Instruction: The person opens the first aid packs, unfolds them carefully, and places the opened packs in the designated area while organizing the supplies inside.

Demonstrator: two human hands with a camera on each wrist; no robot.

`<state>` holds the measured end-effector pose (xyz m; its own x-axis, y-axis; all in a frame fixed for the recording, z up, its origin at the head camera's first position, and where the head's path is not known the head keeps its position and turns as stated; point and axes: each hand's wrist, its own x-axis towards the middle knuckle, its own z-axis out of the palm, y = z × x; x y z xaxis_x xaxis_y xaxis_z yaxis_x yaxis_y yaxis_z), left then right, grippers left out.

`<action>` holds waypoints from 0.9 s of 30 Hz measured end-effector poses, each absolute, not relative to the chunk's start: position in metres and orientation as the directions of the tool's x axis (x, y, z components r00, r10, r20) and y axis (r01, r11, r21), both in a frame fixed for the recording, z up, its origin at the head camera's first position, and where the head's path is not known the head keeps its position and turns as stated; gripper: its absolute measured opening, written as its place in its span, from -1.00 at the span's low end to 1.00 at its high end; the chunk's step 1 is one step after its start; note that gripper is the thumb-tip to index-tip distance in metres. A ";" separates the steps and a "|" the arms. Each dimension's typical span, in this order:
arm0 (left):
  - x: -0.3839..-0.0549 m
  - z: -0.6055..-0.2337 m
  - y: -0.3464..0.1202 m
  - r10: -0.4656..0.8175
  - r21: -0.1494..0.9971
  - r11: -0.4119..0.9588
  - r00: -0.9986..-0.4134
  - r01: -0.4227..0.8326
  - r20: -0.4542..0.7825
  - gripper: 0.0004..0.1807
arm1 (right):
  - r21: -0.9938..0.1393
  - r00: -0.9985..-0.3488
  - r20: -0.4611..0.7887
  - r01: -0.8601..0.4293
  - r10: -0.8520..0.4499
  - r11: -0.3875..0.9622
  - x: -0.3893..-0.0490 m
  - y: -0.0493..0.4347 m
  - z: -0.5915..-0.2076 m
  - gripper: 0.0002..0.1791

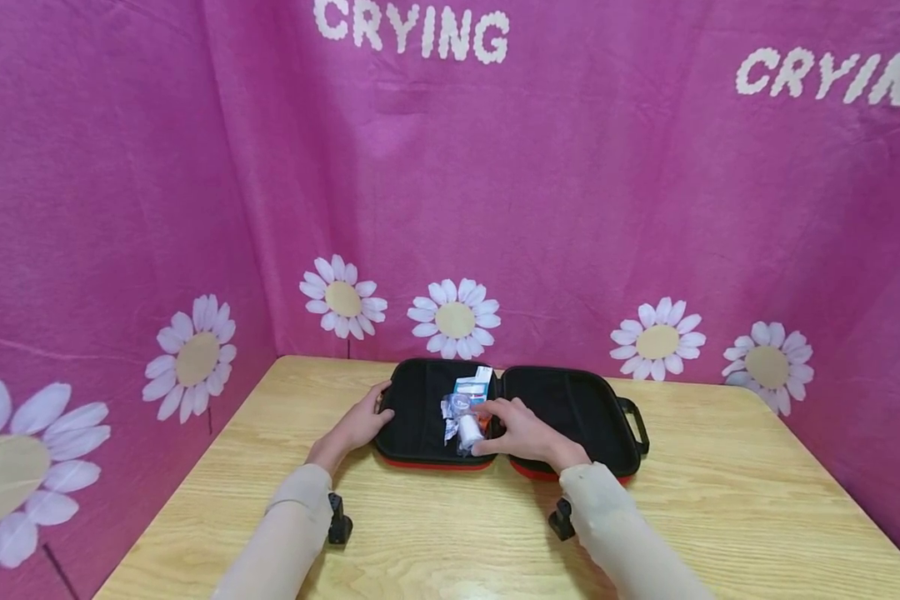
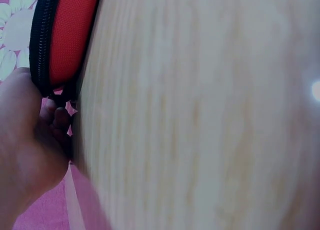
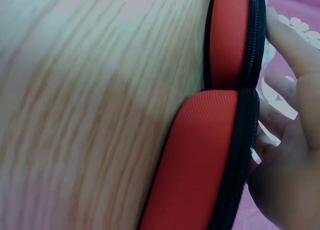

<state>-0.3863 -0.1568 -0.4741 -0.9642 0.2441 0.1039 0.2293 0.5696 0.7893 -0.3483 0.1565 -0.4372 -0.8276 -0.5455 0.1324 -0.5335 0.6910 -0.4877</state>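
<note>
A black-lined zip case with a red outer shell lies unfolded on the table. My left hand grips its left edge, thumb over the rim and fingers curled against the outside; the left wrist view shows this hand at the zipped corner. Close to the hinge, small packs sit in the left half. Among them is a white bandage roll in clear wrap, which my right hand pinches between thumb and fingers. Beside it are a blue-and-white packet and something orange, partly hidden by the fingers.
The case's right half lies open under my right wrist, its carry handle at the far right. Wood table spreads in front. A pink flowered cloth hangs behind and along the sides.
</note>
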 end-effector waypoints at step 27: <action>-0.386 -0.475 -0.156 0.226 0.793 0.562 -0.966 0.235 0.126 -0.33 | -0.417 -0.811 0.399 -0.576 -0.428 0.704 -0.340 0.174 -0.428 -0.58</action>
